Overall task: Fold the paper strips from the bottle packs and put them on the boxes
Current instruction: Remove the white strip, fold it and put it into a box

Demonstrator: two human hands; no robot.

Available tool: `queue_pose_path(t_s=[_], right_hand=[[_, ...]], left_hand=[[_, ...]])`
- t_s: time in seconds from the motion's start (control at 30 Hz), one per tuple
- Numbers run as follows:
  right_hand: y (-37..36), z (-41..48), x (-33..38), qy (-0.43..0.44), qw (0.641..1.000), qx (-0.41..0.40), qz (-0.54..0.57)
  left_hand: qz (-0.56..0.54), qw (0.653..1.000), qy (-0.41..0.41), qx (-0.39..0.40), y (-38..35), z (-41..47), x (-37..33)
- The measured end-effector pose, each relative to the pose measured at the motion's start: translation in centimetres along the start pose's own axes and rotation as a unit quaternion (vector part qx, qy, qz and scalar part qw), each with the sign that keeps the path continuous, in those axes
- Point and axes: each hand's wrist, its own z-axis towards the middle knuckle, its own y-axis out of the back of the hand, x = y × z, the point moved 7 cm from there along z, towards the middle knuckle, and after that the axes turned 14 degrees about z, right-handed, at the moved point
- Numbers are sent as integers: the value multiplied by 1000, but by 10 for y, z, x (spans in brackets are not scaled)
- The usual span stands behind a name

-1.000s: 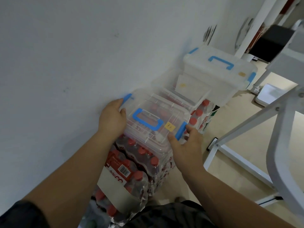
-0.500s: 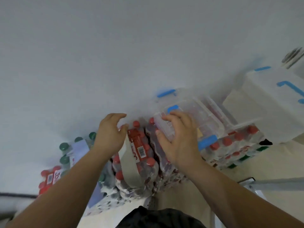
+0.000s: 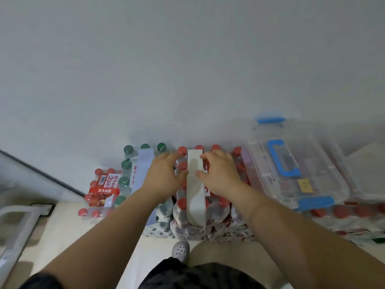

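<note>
White wall [image 3: 187,59], bottle packs [image 3: 217,209], clear box [image 3: 316,155]; left hand [image 3: 162,176], right hand [image 3: 220,176] beside paper strip [image 3: 195,197], fingers [image 3: 170,156] relaxed

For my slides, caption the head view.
Left hand and right hand flank the paper strip atop a red-capped bottle pack.

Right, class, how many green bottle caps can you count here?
6 green caps: three in a row by the wall, three more down the left edge of that pack. The left forearm covers part of it, so more may be hidden.
</note>
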Motion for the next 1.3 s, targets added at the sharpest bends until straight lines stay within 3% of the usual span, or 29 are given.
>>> queue_pose_path(t_s=[0.13, 0.33, 0.5, 0.77, 0.87, 0.97, 1.1, 1.3], right_hand=[[-16, 26, -12, -55, 998, 33, -21], [-20, 65, -14, -53, 997, 43, -48], [-31, 79, -18, -100, 991, 59, -70], [-32, 82, -23, -94, 994, -40, -31], [-27, 74, -18, -83, 994, -70, 22], [-17, 55, -9, -49, 993, -82, 73], [5, 22, 2, -20, 988, -103, 113], [27, -28, 15, -12, 970, -109, 216]], left_hand=[[36, 998, -21, 47, -12, 23, 3], [48, 991, -61, 109, -27, 67, 14], [113, 976, -118, 148, -44, 84, 15], [121, 966, -162, 159, -52, 92, 12], [117, 970, -179, 119, -43, 90, 8], [15, 978, -194, 75, -21, 80, -1], [-158, 961, -205, 98, 4, 57, -18], [-248, 950, -175, 72, 31, 13, -36]])
